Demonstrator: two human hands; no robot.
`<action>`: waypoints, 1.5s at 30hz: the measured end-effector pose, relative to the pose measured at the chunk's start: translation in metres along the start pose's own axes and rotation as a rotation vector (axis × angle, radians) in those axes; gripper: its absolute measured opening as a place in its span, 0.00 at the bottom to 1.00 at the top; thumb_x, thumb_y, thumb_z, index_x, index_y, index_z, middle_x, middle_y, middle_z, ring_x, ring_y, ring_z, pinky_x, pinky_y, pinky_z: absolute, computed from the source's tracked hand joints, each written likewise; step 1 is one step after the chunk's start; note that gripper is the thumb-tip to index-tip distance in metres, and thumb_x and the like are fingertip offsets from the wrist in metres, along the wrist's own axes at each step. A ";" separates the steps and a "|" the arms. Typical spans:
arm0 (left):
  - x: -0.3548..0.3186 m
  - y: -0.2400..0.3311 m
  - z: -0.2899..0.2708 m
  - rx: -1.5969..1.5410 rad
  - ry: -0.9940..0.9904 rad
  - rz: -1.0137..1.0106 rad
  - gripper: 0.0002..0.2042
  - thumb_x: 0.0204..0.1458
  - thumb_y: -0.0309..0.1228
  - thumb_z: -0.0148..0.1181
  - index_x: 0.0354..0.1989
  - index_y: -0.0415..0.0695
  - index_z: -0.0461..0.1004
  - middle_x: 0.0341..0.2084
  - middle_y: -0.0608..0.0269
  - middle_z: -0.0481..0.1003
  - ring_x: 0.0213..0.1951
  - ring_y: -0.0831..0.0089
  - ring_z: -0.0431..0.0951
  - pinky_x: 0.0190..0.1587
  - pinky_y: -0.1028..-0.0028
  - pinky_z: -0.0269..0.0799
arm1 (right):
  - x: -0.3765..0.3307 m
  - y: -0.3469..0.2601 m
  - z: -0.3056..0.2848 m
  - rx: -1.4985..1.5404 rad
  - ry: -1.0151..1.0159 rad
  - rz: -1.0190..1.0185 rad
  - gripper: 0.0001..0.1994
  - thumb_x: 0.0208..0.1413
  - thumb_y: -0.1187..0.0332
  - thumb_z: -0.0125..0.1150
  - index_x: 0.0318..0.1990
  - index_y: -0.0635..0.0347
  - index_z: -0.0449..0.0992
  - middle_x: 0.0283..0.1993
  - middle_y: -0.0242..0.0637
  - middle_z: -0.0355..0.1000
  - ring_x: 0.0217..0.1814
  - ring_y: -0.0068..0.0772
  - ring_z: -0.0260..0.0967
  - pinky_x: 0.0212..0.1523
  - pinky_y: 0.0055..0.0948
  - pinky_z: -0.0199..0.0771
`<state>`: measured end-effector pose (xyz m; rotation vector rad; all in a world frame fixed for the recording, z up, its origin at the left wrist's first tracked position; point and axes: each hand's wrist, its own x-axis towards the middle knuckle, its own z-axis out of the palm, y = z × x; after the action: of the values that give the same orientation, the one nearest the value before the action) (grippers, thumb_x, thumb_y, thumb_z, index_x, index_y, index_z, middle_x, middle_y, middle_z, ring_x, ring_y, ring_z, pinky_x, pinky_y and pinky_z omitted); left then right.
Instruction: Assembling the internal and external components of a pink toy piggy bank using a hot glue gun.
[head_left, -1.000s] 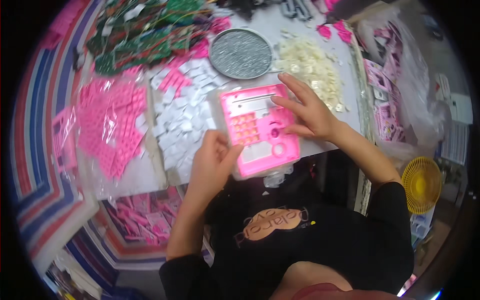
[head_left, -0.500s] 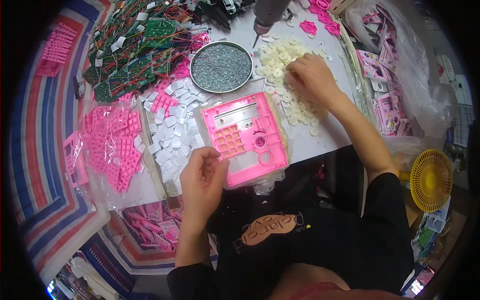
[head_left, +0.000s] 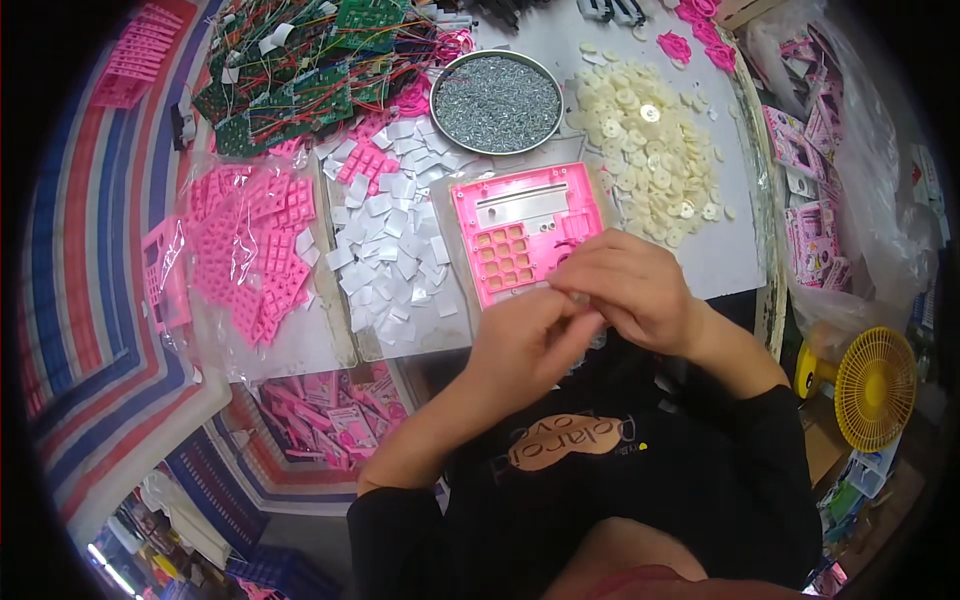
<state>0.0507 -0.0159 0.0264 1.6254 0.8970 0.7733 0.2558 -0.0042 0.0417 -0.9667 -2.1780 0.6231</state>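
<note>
My left hand (head_left: 522, 340) and my right hand (head_left: 635, 292) meet with fingers together over the lower part of a pink plastic casing (head_left: 465, 215). Both are closed at the fingertips. Whatever lies between them is too small and covered to name. Square openings in a grid and a silvery strip show in the casing, which rests on a padded, plastic-wrapped support; its lower right corner is hidden by my hands. Right of the casing spreads a heap of cream-coloured round discs (head_left: 655, 150). Small white square pieces (head_left: 395, 262) are scattered on its left.
A round tin of small screws (head_left: 496, 104) stands behind the casing. Green circuit boards with wires (head_left: 290, 85) pile up at the back left, near pink keypads (head_left: 245, 240) in clear plastic. A yellow fan (head_left: 875, 390) is at the right, below bagged pink packages (head_left: 810, 235).
My right hand has come from the disc heap to the casing, and my left hand has moved right to meet it. The view has shifted; the hanging power screwdriver is out of sight.
</note>
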 end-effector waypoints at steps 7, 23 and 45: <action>-0.017 -0.009 0.001 -0.015 -0.071 0.063 0.09 0.57 0.31 0.67 0.28 0.42 0.76 0.20 0.59 0.75 0.22 0.60 0.75 0.25 0.66 0.69 | -0.013 -0.017 -0.007 0.128 -0.065 0.031 0.16 0.48 0.77 0.70 0.46 0.62 0.81 0.41 0.42 0.79 0.41 0.45 0.77 0.41 0.38 0.79; 0.001 -0.026 -0.016 0.743 -0.003 0.259 0.16 0.47 0.31 0.69 0.46 0.44 0.79 0.51 0.59 0.75 0.59 0.57 0.71 0.60 0.57 0.61 | 0.000 0.017 0.026 -0.421 0.059 0.190 0.09 0.46 0.74 0.69 0.35 0.63 0.76 0.52 0.41 0.73 0.58 0.54 0.65 0.56 0.46 0.72; 0.183 -0.074 -0.070 1.084 0.099 0.441 0.06 0.53 0.35 0.65 0.33 0.48 0.80 0.32 0.66 0.77 0.42 0.62 0.76 0.49 0.53 0.62 | 0.022 0.046 -0.054 -0.175 0.316 0.247 0.17 0.54 0.73 0.68 0.51 0.63 0.74 0.49 0.38 0.74 0.52 0.35 0.72 0.58 0.36 0.69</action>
<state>0.0722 0.1865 -0.0233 2.8225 1.1304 0.6887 0.3055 0.0495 0.0565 -1.3434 -1.8696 0.3631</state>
